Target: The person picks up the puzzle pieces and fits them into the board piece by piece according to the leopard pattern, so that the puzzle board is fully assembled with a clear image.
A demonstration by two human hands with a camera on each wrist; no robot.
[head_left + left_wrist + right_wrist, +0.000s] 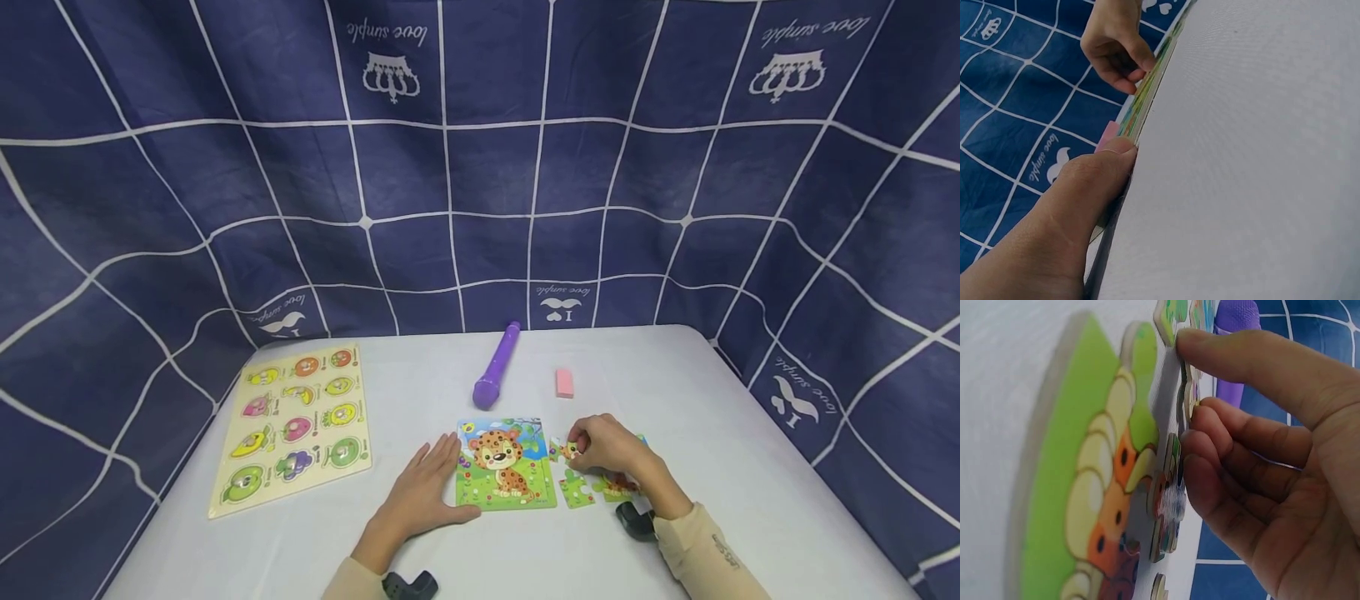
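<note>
A square leopard jigsaw puzzle (506, 467) lies on the table with its picture facing up. My left hand (427, 492) rests at its left side, fingers straight along the edge and thumb (1094, 181) at the near corner. Just right of the picture, my right hand (611, 446) pinches a small jigsaw piece (570, 451) between thumb and curled fingers, low over the table. A green jigsaw piece (576, 490) lies below those fingertips. More loose pieces, including a large orange and green one (1094, 487), lie under the right hand, partly hidden by it.
On the left lies a wooden fruit peg board (292, 429). A purple toy microphone (497, 367) lies behind the puzzle, with a pink eraser-like block (564, 383) to its right. A dark blue checked curtain (480, 167) hangs around the white table (757, 467).
</note>
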